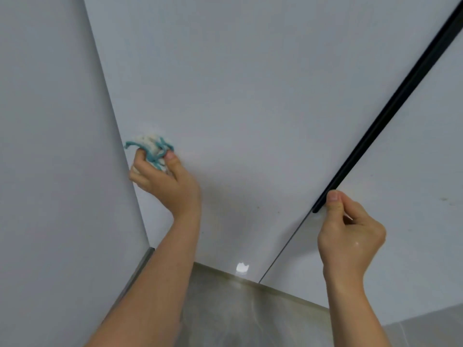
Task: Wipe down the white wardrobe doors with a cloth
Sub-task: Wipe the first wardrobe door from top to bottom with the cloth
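Two bare forearms reach up. The left hand [160,179] bunches a white cloth [150,149] with teal trim against the left wardrobe door [225,96] near its left edge. It looks soft, light, best held wadded. The right hand [348,231] has its fingers curled, thumb on the black handle strip [390,108]. No writing visible.

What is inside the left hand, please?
The left hand grips a bunched white cloth with teal strands, pressed against the white door. The part of the cloth inside the palm is covered by the fingers.
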Demonstrator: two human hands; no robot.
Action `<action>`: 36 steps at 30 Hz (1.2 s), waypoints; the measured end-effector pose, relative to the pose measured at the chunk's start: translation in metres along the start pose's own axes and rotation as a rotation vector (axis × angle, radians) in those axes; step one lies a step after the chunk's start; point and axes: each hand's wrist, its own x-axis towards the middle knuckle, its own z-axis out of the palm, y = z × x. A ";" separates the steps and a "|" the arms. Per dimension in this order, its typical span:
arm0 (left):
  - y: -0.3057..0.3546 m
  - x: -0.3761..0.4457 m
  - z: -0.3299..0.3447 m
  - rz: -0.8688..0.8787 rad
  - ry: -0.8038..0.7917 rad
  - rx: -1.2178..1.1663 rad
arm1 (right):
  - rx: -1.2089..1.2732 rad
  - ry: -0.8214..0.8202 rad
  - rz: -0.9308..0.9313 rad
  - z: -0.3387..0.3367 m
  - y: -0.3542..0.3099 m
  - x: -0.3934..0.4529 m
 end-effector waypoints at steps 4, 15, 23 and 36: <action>0.017 -0.071 0.012 0.272 -0.210 0.067 | 0.011 0.045 0.004 0.003 0.002 -0.004; -0.008 -0.012 -0.010 0.241 -0.205 0.070 | -0.117 0.036 -0.019 -0.002 -0.003 -0.002; -0.016 -0.007 -0.009 -0.004 -0.013 -0.060 | -0.201 0.013 -0.077 -0.004 0.004 0.005; -0.021 -0.165 -0.013 0.703 -0.751 0.194 | -0.128 0.073 -0.071 0.001 0.005 0.000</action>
